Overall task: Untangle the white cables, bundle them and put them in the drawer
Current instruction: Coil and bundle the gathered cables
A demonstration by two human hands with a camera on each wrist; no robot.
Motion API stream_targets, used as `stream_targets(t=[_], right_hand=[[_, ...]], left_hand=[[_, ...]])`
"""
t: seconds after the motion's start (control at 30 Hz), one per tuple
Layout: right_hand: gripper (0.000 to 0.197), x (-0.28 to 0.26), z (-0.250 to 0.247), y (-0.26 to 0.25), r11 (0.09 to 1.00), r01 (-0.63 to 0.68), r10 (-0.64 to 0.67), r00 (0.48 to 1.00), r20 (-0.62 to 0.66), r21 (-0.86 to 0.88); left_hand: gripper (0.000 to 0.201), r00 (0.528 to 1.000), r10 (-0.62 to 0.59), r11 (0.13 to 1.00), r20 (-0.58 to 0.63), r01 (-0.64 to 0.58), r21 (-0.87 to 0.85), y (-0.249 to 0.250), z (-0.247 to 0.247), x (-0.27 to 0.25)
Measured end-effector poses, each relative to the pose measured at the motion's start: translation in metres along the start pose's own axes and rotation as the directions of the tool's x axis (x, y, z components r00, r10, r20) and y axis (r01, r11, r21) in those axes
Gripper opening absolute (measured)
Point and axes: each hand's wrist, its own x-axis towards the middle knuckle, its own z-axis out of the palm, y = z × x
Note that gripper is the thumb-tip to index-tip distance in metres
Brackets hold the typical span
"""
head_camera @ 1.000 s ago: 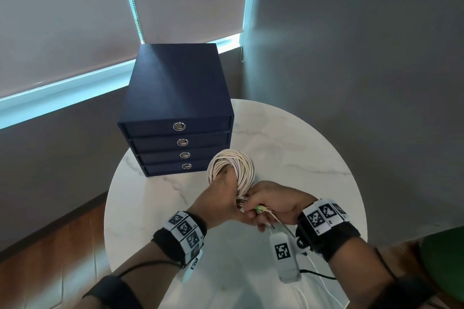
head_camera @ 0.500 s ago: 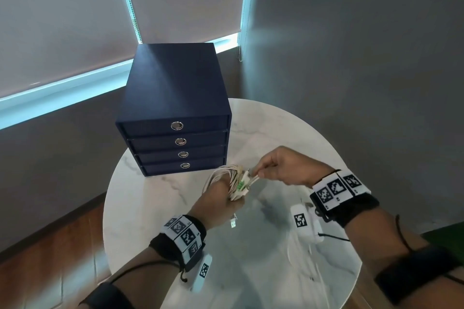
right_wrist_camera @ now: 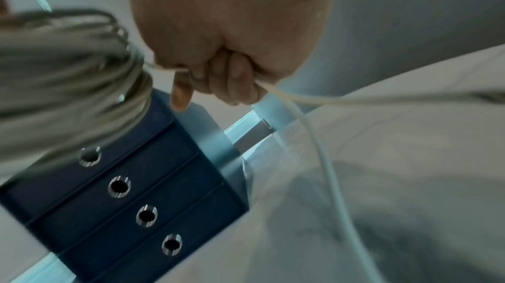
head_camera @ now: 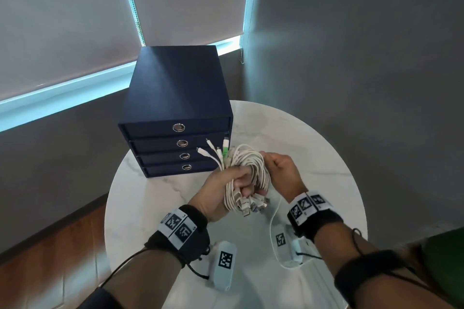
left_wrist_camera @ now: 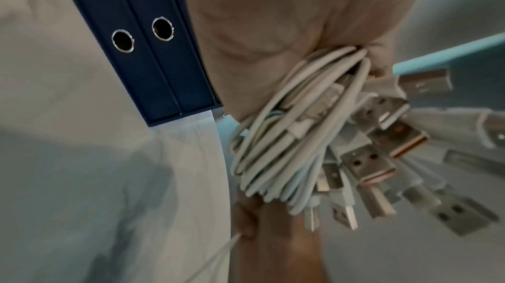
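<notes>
The bundle of white cables (head_camera: 247, 173) is held above the tabletop (head_camera: 313, 158), in front of the drawer unit (head_camera: 175, 118) and a little to its right side. The bundle is gripped by the left hand (head_camera: 226, 188), whose fingers are curled tightly around the middle of the coil. Small plugs, one of them with a green part (head_camera: 226, 150), stand out from the top of the grip toward the drawer unit, and many USB plugs (left_wrist_camera: 382, 158) hang out from the bottom of it, on the side away from the unit. The right hand (head_camera: 281, 170) is placed just beside the coil, on the side far from the drawer unit. One loose cable strand (right_wrist_camera: 314, 136) is pinched by its curled fingers, and from there it is seen to fall down to the tabletop. In the right wrist view the coil is blurred. The drawer unit is dark blue and is standing on the tabletop; four drawers with round metal pulls (head_camera: 178, 127) are seen, and all four are closed.
</notes>
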Motion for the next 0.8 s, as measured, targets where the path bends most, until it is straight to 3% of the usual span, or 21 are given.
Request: stream_targets(t=[0.07, 0.13, 0.2, 0.27, 0.33, 0.43, 0.57, 0.67, 0.8], right_hand=[[0.031, -0.009, 0.012, 0.015, 0.995, -0.059, 0.061, 0.998, -0.021, 0.079], [0.018, -0.023, 0.025, 0.029, 0.997, -0.033, 0.037, 0.997, -0.070, 0.068], [0.027, -0.040, 0.034, 0.040, 0.993, 0.036, -0.047, 0.993, -0.104, -0.111], [0.030, -0.056, 0.042, 0.045, 0.968, 0.073, -0.082, 0.996, -0.027, -0.241], [0.033, -0.068, 0.050, 0.043, 0.930, 0.102, -0.073, 0.993, 0.094, -0.354], [0.030, -0.077, 0.059, 0.024, 0.891, 0.170, -0.054, 0.960, 0.276, -0.420], [0.030, -0.072, 0.056, -0.005, 0.846, 0.237, -0.033, 0.917, 0.397, -0.477], [0.033, -0.069, 0.047, -0.027, 0.801, 0.269, 0.007, 0.890, 0.457, -0.535], [0.023, -0.057, 0.025, -0.061, 0.806, 0.270, 0.058, 0.849, 0.525, -0.526]], left_hand=[[0.013, 1.000, 0.015, 0.992, 0.012, -0.014, -0.129, 0.004, 0.001, 0.002], [0.011, 0.999, 0.050, 0.975, -0.011, -0.051, -0.216, 0.011, 0.001, 0.004], [0.015, 0.993, 0.101, 0.968, -0.057, -0.112, -0.224, 0.020, 0.002, 0.005], [0.023, 0.976, 0.161, 0.968, -0.144, -0.185, -0.170, 0.028, 0.001, 0.008], [0.030, 0.937, 0.245, 0.960, -0.247, -0.270, -0.072, 0.029, -0.001, 0.014], [0.031, 0.842, 0.382, 0.924, -0.380, -0.346, 0.162, 0.021, -0.007, 0.020], [0.025, 0.758, 0.532, 0.781, -0.378, -0.266, 0.565, 0.006, -0.017, 0.016], [0.029, 0.768, 0.541, 0.698, -0.341, -0.185, 0.692, -0.006, -0.026, 0.013], [0.030, 0.841, 0.481, 0.667, -0.248, -0.167, 0.726, -0.017, -0.033, 0.010]])
